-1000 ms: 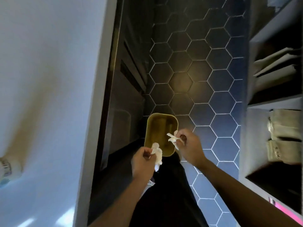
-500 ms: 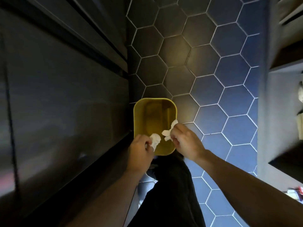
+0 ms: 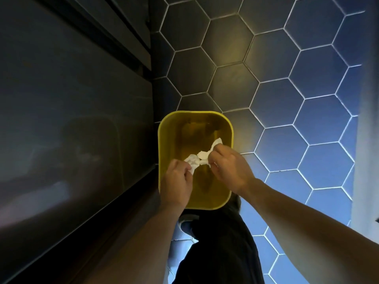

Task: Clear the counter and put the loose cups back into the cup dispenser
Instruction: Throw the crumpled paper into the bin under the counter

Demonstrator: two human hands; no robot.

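currently both of my hands are over the mouth of the yellow bin, which stands on the hexagon-tiled floor just beside the dark cabinet front. my left hand has its fingers curled round a crumpled white paper scrap; my right hand pinches a second white paper scrap. the two pieces touch or overlap between the hands; i cannot tell whether they are joined. neither grip has let go.

findings on risk, as judgement only:

- the paper is light and crumpled. released from this height it could drift, and the right-hand piece sits near the bin's right rim, so it may catch the edge or land on the tiles.
- my left hand hangs at the near-left part of the rim. a careless opening there could drop its piece between the bin and the cabinet.
- if the scraps snag on each other, letting go with one hand alone may drag the other piece sideways.
- the bin is light-looking plastic; a knock from either wrist or from my leg below it could shift or tip it.

no cups or dispenser are in view; that part of the task is not yet addressed.
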